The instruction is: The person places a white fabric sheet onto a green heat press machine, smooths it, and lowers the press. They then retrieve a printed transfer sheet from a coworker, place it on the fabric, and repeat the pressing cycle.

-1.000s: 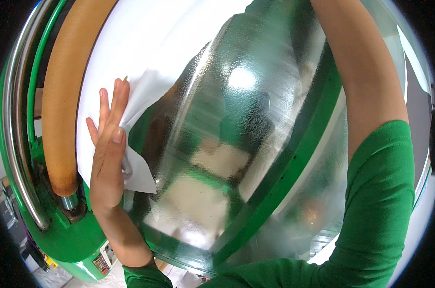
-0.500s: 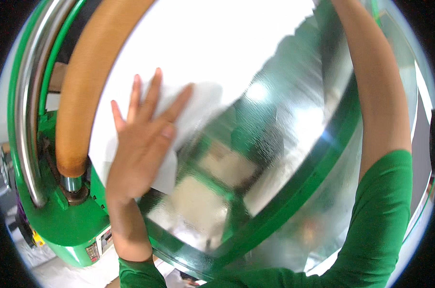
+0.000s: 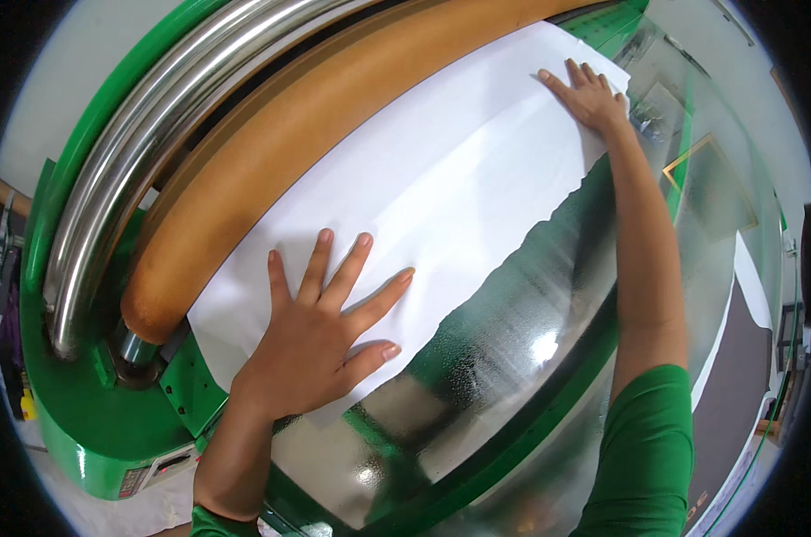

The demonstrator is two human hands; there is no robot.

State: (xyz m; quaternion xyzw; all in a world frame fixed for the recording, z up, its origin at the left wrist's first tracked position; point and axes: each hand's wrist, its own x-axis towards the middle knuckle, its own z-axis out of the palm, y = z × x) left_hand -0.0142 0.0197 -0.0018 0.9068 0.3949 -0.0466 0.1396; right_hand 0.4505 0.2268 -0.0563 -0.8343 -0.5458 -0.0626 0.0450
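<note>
A wide white sheet lies over a glossy, wet-looking surface, and its far edge runs along a large tan roller. My left hand rests on the sheet's near left part, palm down, fingers spread. At the sheet's far right end my right hand presses down with its arm stretched out, fingers apart and thumb to the left. Neither hand holds anything. The sheet's near edge looks wavy against the shiny surface.
Two shiny steel rollers sit behind the tan one in a green machine frame. A green bar crosses in front under the clear surface. At the right stands a dark grey panel with white edges.
The view has shifted and turned, bringing my right hand, earlier beyond the upper edge, into sight on the sheet. My left hand stays on the sheet, its fingers spread wider.
</note>
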